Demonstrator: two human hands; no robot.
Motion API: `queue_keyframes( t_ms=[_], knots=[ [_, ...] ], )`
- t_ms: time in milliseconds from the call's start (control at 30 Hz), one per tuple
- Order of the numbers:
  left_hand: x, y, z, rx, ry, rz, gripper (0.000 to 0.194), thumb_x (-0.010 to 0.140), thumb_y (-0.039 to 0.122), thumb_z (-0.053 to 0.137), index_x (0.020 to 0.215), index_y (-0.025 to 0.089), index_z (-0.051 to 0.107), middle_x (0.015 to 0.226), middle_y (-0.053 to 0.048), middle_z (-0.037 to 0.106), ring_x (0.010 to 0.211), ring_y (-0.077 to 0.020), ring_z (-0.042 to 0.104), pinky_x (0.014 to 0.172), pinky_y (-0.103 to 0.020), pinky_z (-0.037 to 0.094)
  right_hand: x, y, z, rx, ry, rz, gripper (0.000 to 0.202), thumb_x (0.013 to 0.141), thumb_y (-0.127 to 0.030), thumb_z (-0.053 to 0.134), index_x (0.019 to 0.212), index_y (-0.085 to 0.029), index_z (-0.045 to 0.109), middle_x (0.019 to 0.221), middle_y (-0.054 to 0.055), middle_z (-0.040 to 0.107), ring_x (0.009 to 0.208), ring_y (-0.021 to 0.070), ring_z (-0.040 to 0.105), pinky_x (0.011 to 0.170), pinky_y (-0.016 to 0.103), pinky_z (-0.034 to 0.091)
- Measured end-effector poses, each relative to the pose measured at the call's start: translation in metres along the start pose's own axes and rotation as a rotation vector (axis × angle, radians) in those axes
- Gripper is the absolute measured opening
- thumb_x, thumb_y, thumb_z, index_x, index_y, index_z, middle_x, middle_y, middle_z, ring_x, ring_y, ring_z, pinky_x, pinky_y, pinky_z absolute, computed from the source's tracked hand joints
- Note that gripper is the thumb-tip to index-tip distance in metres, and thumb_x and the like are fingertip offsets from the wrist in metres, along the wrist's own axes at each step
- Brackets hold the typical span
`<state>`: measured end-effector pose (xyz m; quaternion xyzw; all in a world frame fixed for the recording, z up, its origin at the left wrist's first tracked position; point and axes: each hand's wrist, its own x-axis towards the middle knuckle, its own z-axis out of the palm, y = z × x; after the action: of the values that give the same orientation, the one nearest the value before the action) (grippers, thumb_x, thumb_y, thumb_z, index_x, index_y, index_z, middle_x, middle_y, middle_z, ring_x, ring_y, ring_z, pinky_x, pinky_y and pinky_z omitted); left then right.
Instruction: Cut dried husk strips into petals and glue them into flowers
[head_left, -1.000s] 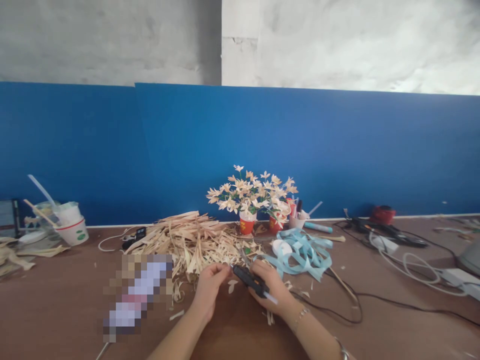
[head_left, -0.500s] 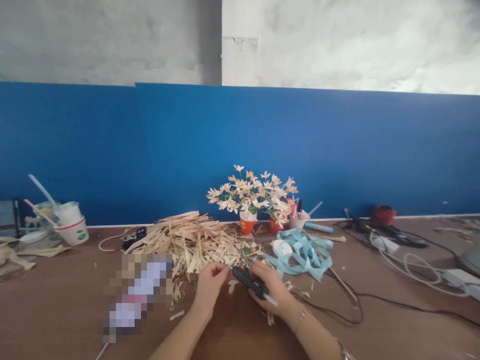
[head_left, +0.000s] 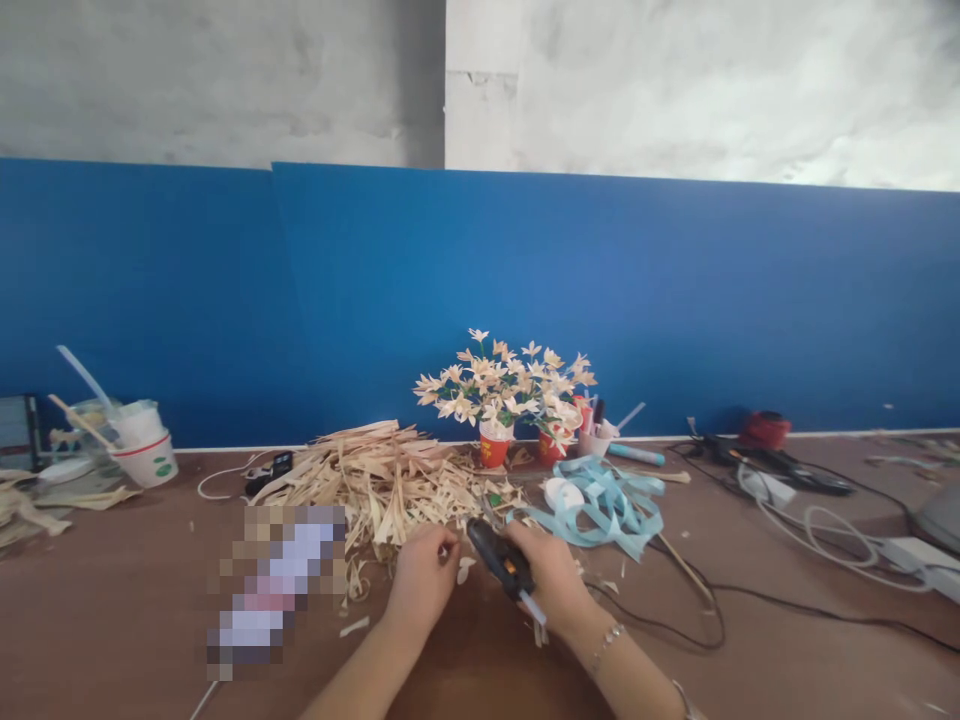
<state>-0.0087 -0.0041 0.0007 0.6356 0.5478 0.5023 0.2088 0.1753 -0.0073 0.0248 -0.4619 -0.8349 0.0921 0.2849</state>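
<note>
My right hand (head_left: 553, 578) is wrapped round a black hot glue gun (head_left: 501, 560), with a pale glue stick poking out of its back end. To its left, my left hand (head_left: 424, 578) has its fingers curled in a pinch; whatever is between them is too small or hidden to make out. Both hands are just above the brown table, at the near edge of a heap of dried husk strips (head_left: 382, 480). A small cream petal piece (head_left: 465, 570) lies between the hands. Behind the heap stand cream husk flowers (head_left: 502, 385) in red-and-white cups.
Light blue ribbon (head_left: 611, 510) lies tangled right of the hands, near a black cable (head_left: 810, 605). A white cup (head_left: 146, 458) with sticks stands at the left. Cables and a white power strip (head_left: 907, 555) are at the right. A blue partition (head_left: 360, 280) closes off the back.
The glue gun's front end has drawn slightly away from my left fingers, and the gun has turned a little in my right hand. My left hand has rolled slightly, its fingers more curled.
</note>
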Motion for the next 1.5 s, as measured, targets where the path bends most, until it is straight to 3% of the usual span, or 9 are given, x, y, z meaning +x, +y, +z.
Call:
queue_keyframes(
  t_ms=[267,567,700,833,967,1033,1133,1300,1500],
  knots=[
    [0.004,-0.01,0.001,-0.24,0.072,-0.226,0.023,0.064,0.039,0.063,0.061,0.017,0.064,0.057,0.0,0.059,0.058,-0.0164,0.05,0.058,-0.025,0.037,-0.008,0.014,-0.026,0.095,-0.133,0.198,0.028,0.062,-0.012,0.055,0.088,-0.02,0.045,0.078,0.003,0.061,0.067,0.0171,0.056,0.056,0.023,0.033],
    [0.006,-0.017,0.005,-0.408,0.081,-0.317,0.035,0.06,0.048,0.067,0.069,0.015,0.066,0.057,0.001,0.059,0.057,-0.015,0.05,0.057,-0.024,0.037,-0.056,0.106,-0.094,-0.294,0.037,0.973,0.033,0.068,-0.027,0.057,0.097,-0.013,0.052,0.086,0.018,0.062,0.082,0.0305,0.062,0.065,0.033,0.04],
    [0.006,-0.016,0.007,-0.465,0.088,-0.341,0.034,0.059,0.047,0.067,0.071,0.015,0.065,0.06,0.0,0.06,0.06,-0.015,0.051,0.057,-0.024,0.036,-0.073,0.13,-0.091,-0.402,-0.071,1.012,0.026,0.068,-0.019,0.055,0.093,-0.012,0.059,0.094,0.021,0.061,0.092,0.0331,0.06,0.07,0.035,0.042],
    [0.006,-0.015,0.008,-0.498,0.09,-0.326,0.031,0.06,0.044,0.067,0.07,0.015,0.065,0.061,0.0,0.061,0.06,-0.0145,0.052,0.057,-0.024,0.037,-0.066,0.114,-0.094,-0.527,-0.074,1.096,0.03,0.068,-0.019,0.055,0.096,-0.013,0.062,0.105,0.023,0.058,0.102,0.0386,0.054,0.075,0.046,0.04],
    [0.007,-0.018,0.009,-0.508,0.081,-0.311,0.027,0.063,0.041,0.066,0.069,0.015,0.064,0.061,0.0,0.06,0.06,-0.0137,0.051,0.058,-0.023,0.036,-0.03,0.06,-0.083,-0.581,-0.018,0.82,0.02,0.067,-0.019,0.057,0.085,-0.019,0.066,0.098,0.017,0.062,0.097,0.036,0.054,0.075,0.048,0.037],
    [0.007,-0.017,0.009,-0.509,0.081,-0.314,0.025,0.063,0.039,0.065,0.069,0.015,0.064,0.06,0.001,0.06,0.059,-0.0135,0.051,0.058,-0.023,0.036,-0.007,0.028,-0.061,-0.404,-0.077,0.531,0.017,0.072,-0.016,0.051,0.076,-0.021,0.066,0.087,0.01,0.066,0.087,0.0265,0.059,0.074,0.039,0.038],
    [0.007,-0.014,0.007,-0.509,0.09,-0.327,0.024,0.062,0.038,0.066,0.068,0.015,0.063,0.059,0.001,0.06,0.059,-0.0135,0.051,0.059,-0.024,0.037,0.019,-0.01,-0.015,-0.156,-0.214,0.294,0.013,0.073,-0.019,0.053,0.067,-0.021,0.065,0.073,0.004,0.066,0.073,0.0197,0.059,0.065,0.029,0.038],
    [0.007,-0.009,0.005,-0.494,0.098,-0.333,0.024,0.06,0.037,0.066,0.067,0.015,0.064,0.061,0.0,0.061,0.06,-0.0147,0.052,0.061,-0.025,0.039,0.027,-0.028,0.037,-0.164,-0.173,0.238,0.009,0.068,-0.021,0.06,0.076,-0.017,0.061,0.087,0.009,0.062,0.087,0.024,0.055,0.071,0.032,0.037],
    [0.006,-0.008,0.007,-0.458,0.087,-0.337,0.021,0.062,0.035,0.063,0.066,0.014,0.063,0.058,0.001,0.059,0.057,-0.0136,0.05,0.058,-0.024,0.038,0.019,-0.025,0.043,-0.081,-0.157,0.261,0.005,0.068,-0.016,0.06,0.071,-0.019,0.063,0.088,0.007,0.061,0.091,0.0237,0.053,0.074,0.032,0.034]
  ],
)
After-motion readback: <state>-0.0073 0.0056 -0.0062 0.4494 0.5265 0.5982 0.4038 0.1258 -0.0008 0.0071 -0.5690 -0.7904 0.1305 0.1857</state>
